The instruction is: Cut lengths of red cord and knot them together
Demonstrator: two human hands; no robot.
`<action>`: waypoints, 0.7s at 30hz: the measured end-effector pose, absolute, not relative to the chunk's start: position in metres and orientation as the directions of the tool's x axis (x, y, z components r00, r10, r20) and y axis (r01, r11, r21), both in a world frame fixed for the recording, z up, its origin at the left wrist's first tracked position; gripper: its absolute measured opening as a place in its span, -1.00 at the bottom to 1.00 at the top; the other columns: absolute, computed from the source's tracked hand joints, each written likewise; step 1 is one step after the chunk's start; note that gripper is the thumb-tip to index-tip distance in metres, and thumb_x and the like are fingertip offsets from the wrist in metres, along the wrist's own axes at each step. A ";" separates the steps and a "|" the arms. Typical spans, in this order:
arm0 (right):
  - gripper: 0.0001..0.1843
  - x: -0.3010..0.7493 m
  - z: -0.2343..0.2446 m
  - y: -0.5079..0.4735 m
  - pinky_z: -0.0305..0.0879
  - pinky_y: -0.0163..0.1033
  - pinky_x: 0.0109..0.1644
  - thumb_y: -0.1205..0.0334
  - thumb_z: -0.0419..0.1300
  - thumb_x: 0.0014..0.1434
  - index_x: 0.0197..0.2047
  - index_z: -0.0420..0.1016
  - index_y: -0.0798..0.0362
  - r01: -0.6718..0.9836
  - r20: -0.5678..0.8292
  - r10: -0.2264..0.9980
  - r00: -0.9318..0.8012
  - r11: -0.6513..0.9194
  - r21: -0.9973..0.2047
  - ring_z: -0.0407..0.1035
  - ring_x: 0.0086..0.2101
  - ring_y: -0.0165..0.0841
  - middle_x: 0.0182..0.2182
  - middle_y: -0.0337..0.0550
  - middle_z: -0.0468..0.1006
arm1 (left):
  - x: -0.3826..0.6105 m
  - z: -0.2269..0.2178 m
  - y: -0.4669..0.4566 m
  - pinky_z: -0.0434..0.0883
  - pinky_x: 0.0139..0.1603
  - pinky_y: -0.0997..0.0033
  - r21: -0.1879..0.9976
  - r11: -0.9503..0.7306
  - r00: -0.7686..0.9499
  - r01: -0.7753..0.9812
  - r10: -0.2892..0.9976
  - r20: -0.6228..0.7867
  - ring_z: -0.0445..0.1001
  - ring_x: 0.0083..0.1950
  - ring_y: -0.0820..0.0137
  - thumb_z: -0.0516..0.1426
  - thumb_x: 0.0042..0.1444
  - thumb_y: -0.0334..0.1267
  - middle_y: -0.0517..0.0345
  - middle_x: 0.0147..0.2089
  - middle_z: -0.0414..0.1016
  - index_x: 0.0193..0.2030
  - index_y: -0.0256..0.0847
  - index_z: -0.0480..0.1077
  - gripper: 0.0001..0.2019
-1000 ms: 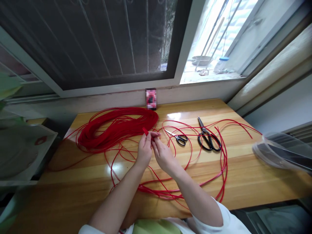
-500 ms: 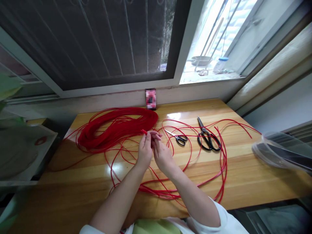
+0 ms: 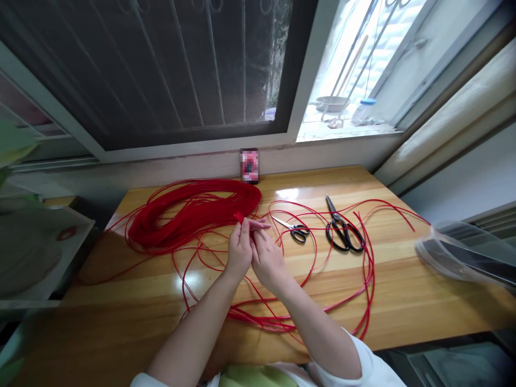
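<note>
My left hand (image 3: 241, 248) is closed around red cord (image 3: 238, 217), whose bunched end pokes out above the thumb. Pressed against it, my right hand (image 3: 266, 251) also grips the red cord, most of it hidden behind the fingers. A large coil of red cord (image 3: 157, 228) lies just beyond and to the left of my hands. Loose red strands loop across the table around my wrists. To the right of my fingers, small scissors (image 3: 298, 233) with black handles lie under some strands. Larger black-handled scissors (image 3: 343, 231) are farther right, also crossed by cord.
The wooden table (image 3: 403, 290) stands against a window wall. A small pink picture card (image 3: 250, 165) leans at the back edge. A clear plastic container (image 3: 455, 258) with a dark strip sits at the right. A white box (image 3: 44, 252) stands at the left.
My hands stay together in nearly the same place. The fingers of my right hand have shifted slightly, and the cord end above my left thumb shows a little more.
</note>
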State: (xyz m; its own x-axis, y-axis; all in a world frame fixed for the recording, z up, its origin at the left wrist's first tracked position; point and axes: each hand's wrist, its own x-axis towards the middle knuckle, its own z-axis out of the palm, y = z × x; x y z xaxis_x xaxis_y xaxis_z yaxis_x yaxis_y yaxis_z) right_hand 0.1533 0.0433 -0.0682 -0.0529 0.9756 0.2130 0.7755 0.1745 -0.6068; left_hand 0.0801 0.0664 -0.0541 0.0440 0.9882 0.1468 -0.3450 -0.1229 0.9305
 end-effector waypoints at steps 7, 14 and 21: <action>-0.65 0.154 -0.066 0.055 0.27 -0.13 -0.05 0.20 -0.17 0.24 0.03 0.23 0.10 0.439 0.229 0.940 -0.251 0.322 -0.839 0.28 -0.09 -0.26 -0.13 0.03 0.40 | 0.071 -0.042 0.072 0.28 0.01 0.27 0.945 -0.109 0.002 -0.309 0.993 0.115 0.46 -0.18 0.34 -0.07 0.16 -0.06 0.10 -0.47 0.49 -0.54 -0.19 0.21 -0.67; -0.56 0.173 -0.044 0.059 0.14 -0.39 -0.54 -0.12 -0.20 0.22 -0.50 0.10 0.04 0.228 -0.057 0.862 -0.503 0.068 -0.971 0.08 -0.59 -0.51 -0.60 -0.33 0.12 | 0.024 -0.012 0.092 0.22 -0.60 0.60 0.766 0.029 0.023 -0.642 1.000 -0.019 0.04 -0.69 0.61 -0.01 0.14 -0.09 0.40 -0.69 -0.08 -0.58 -0.20 0.02 -0.64; -0.56 0.223 -0.014 0.060 0.01 -0.40 -0.54 -0.09 -0.18 0.22 -0.50 0.15 0.07 0.525 -0.188 0.788 -0.586 0.192 -0.829 0.06 -0.58 -0.52 -0.60 -0.32 0.16 | -0.067 0.011 0.104 -0.05 -0.72 0.61 0.661 -0.195 -0.176 -0.724 0.980 0.096 -0.08 -0.69 0.59 -0.21 0.24 -0.28 0.32 -0.70 -0.09 -0.59 -0.22 0.04 -0.64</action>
State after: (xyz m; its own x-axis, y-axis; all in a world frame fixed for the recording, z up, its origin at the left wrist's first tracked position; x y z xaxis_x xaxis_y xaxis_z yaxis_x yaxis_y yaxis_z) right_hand 0.2228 0.0595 -0.0137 -0.5859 0.7881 -0.1885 0.5253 0.1923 -0.8289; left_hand -0.0674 0.1040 0.0105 -0.1760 0.9797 0.0961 -0.7242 -0.1950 0.6615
